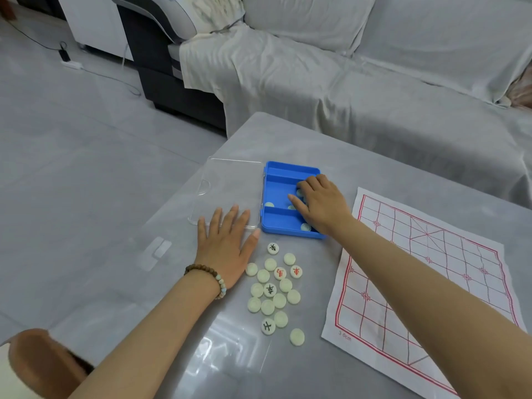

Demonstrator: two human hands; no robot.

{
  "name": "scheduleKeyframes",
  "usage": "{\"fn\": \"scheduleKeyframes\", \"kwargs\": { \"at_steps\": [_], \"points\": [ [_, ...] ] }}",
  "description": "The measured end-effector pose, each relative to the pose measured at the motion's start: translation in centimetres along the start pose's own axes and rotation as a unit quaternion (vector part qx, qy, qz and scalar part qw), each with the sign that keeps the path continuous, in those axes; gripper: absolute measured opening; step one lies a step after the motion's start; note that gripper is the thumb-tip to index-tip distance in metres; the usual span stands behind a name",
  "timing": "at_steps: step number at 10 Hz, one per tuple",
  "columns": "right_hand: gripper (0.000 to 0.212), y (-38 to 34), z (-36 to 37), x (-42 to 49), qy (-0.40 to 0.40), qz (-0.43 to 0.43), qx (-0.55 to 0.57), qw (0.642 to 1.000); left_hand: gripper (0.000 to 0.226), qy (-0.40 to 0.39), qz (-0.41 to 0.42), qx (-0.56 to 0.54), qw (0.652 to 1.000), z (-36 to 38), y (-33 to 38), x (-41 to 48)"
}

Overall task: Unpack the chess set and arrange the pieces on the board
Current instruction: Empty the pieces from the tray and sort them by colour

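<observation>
A blue box (pixel 277 220) with divided compartments lies open on the grey table, its clear lid (pixel 227 191) folded out to the left. A few pale round chess pieces (pixel 269 205) remain inside. My right hand (pixel 319 204) reaches into the box with fingers curled over pieces; what it holds is hidden. My left hand (pixel 226 244) lies flat, fingers straight, on the lid's near edge. Several pale discs (pixel 273 292), some showing red or black characters, lie loose on the table below the box. The white cloth board (pixel 426 283) with red grid lines lies at the right, bare.
The grey table (pixel 201 341) ends at a rounded left edge near my left arm. A sofa under a light cover (pixel 345 82) stands behind the table. A dark cabinet (pixel 161 67) and cables (pixel 69 59) sit on the floor at the far left.
</observation>
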State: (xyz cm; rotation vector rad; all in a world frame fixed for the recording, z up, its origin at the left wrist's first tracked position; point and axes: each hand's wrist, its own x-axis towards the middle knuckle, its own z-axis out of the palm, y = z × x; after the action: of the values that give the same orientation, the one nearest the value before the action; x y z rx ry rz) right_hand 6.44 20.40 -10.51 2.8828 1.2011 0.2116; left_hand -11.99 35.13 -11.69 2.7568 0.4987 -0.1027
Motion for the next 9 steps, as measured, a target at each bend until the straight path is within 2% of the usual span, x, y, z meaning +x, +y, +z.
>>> {"fn": "scheduleKeyframes", "kwargs": {
  "at_steps": [1, 2, 3, 4, 5, 6, 7, 9],
  "points": [
    [0.063, 0.0, 0.1, 0.1, 0.024, -0.014, 0.013, 1.000, 0.078, 0.007, -0.002, 0.006, 1.000, 0.1, 0.0, 0.1],
    [0.066, -0.1, 0.1, 0.5, -0.002, -0.040, 0.003, 0.999, 0.090, 0.013, 0.001, 0.015, 1.000, 0.3, 0.0, 0.1],
    [0.067, 0.1, 0.1, 0.8, -0.013, -0.063, -0.004, 0.998, 0.091, 0.013, 0.000, 0.020, 1.000, 0.4, 0.0, 0.1],
    [0.050, 0.2, 0.0, 1.0, -0.018, -0.099, 0.002, 0.995, 0.091, 0.013, 0.002, 0.020, 1.000, 0.4, 0.0, 0.1],
    [0.048, 0.4, -0.1, 1.2, -0.018, -0.122, 0.011, 0.992, 0.090, 0.013, 0.004, 0.025, 1.000, 0.4, -0.1, 0.1],
    [0.062, 0.6, 0.0, 1.4, 0.005, -0.115, -0.003, 0.993, 0.088, 0.014, 0.007, 0.027, 1.000, 0.5, -0.3, 0.1],
    [0.053, 0.7, 0.0, 1.3, -0.021, -0.101, -0.013, 0.995, 0.088, 0.014, 0.009, 0.030, 0.999, 0.5, -0.3, 0.1],
    [0.039, 0.4, -0.4, 1.5, -0.047, -0.135, 0.020, 0.990, 0.088, 0.011, 0.010, 0.033, 0.999, 0.4, -0.3, 0.2]
  ]
}}
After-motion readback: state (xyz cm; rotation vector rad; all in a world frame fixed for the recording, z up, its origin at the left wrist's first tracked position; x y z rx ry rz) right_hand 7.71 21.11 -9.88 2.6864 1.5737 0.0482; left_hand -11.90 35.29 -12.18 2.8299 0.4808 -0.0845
